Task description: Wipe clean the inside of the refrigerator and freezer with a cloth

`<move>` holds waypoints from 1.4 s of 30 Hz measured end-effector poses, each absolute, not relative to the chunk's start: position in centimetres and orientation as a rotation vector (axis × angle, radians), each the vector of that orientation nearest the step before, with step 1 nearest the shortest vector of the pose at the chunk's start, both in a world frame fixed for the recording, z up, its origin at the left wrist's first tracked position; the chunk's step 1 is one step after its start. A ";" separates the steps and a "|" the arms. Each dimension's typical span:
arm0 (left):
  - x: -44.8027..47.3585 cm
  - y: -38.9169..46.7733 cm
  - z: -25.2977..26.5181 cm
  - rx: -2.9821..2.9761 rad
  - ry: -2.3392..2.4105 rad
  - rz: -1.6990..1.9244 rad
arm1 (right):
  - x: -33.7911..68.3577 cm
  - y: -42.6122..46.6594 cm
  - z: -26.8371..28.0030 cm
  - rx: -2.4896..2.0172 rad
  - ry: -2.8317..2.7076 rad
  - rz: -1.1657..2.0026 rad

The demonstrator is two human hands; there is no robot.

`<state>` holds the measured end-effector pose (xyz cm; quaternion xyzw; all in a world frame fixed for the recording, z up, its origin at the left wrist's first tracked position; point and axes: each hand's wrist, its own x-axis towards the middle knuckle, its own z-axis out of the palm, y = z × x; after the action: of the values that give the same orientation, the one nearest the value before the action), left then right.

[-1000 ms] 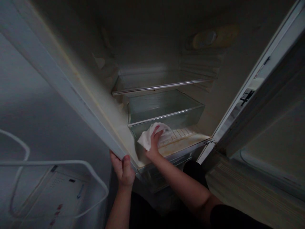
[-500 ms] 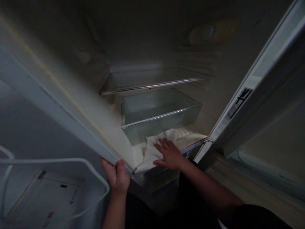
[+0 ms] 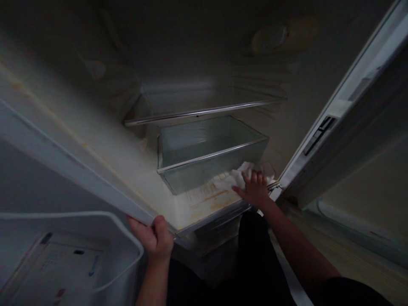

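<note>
My right hand (image 3: 255,190) presses down on a crumpled white cloth (image 3: 232,180), its fingers bent over it, at the right front of the refrigerator floor (image 3: 204,208). Brownish stains show on the bare floor left of the cloth. My left hand (image 3: 153,238) is closed around the lower left front edge (image 3: 140,212) of the refrigerator, thumb up and the fingers partly hidden. Just behind the cloth sits a clear drawer (image 3: 210,163), tilted in view, with nothing visible in it.
Above the drawer runs a glass shelf (image 3: 204,112) with a shiny front rim. A yellowish bottle-like object (image 3: 283,36) is dim at upper right. The open door (image 3: 357,170) stands at right. At lower left, a white wire loop (image 3: 121,229) hangs by a labelled panel (image 3: 57,267).
My right hand has slid the cloth to the right, from the middle of the floor to the right corner, uncovering stained floor. My left hand keeps its hold on the edge.
</note>
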<state>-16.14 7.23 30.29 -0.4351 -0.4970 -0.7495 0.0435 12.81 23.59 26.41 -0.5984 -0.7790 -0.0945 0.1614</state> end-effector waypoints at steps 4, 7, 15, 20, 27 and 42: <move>-16.0 7.5 30.0 -1.287 -1.619 -2.249 | 8.8 20.6 26.2 -1.400 -2.424 -0.091; -16.3 7.7 29.6 -1.204 -1.692 -2.129 | 6.6 17.6 26.1 -1.191 -2.516 0.022; -18.4 8.1 28.3 -1.369 -1.739 -2.030 | 4.2 12.3 24.8 -1.112 -2.444 0.111; -18.5 8.5 28.1 -1.333 -1.733 -2.122 | 4.2 12.2 24.8 -1.109 -2.435 0.121; -19.4 9.0 27.4 -1.380 -1.655 -2.078 | 4.5 12.8 25.2 -1.121 -2.475 0.151; -15.8 5.9 29.9 -1.524 -1.666 -1.722 | 6.6 12.7 26.1 -0.890 -1.962 1.129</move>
<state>-15.75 5.85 29.93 -0.5306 -0.5800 -0.5995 0.1507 6.62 12.70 26.13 -0.3429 -0.7565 0.4353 0.3473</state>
